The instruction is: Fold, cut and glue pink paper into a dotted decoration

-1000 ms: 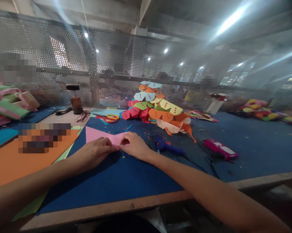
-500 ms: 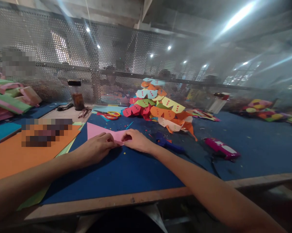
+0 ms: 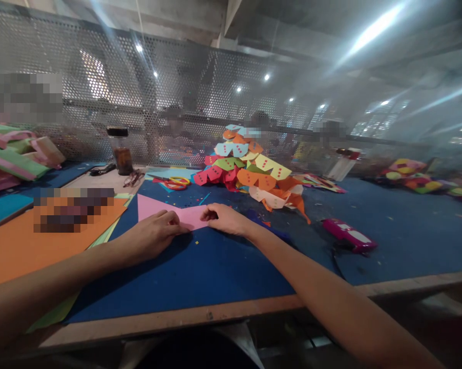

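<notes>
A folded sheet of pink paper [image 3: 194, 217] lies on the blue table top in front of me. Its left part rises to a pointed corner. With fingers bent together, my left hand [image 3: 159, 231] presses the paper near its middle and covers some of it. My right hand [image 3: 227, 220] pinches the paper's right end between thumb and fingers. Just beyond the right wrist lies a blue tool [image 3: 274, 229], partly hidden by the hand and forearm. Red-and-yellow scissors [image 3: 176, 182] rest behind the paper.
Colourful cut-paper shapes [image 3: 254, 171] are heaped at the back. Orange sheets [image 3: 12, 246] lie left, near a lidded jar [image 3: 122, 154] of dark liquid. A magenta corded device [image 3: 349, 236] sits right. A perforated metal screen [image 3: 200, 87] stands behind, people beyond it.
My right hand has slid rightward along the pink paper, so more of its right part shows. The left hand stays in place.
</notes>
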A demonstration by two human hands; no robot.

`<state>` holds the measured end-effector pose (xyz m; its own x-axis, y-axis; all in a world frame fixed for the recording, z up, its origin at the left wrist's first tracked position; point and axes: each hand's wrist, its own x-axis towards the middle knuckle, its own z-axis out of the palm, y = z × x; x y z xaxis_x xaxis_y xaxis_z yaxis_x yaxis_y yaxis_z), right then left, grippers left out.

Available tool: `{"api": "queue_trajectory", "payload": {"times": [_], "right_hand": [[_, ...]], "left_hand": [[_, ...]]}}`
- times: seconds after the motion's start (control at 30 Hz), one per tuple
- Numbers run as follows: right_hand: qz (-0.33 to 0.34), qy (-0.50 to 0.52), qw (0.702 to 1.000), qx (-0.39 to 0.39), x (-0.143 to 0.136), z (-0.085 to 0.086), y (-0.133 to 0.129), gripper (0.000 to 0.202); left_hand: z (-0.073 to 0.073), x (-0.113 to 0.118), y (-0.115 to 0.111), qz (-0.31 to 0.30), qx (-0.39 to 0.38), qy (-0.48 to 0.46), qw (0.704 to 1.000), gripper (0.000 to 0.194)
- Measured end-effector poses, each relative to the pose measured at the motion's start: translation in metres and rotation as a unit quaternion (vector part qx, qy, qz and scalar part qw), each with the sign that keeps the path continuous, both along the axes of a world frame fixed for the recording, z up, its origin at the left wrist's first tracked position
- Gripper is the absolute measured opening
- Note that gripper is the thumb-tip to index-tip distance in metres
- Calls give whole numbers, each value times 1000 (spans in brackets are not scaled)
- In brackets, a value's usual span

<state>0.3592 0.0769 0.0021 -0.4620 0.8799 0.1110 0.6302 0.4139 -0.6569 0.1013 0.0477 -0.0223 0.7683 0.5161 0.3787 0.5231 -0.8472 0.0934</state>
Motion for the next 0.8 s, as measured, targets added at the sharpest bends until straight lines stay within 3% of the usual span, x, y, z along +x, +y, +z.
{"api": "queue_trajectory", "payload": {"times": [0.8], "right_hand": [[-20, 24, 999, -22, 19, -3, 10, 37]], "left_hand": [[-2, 0, 1, -6, 7, -8, 1000, 46]]}}
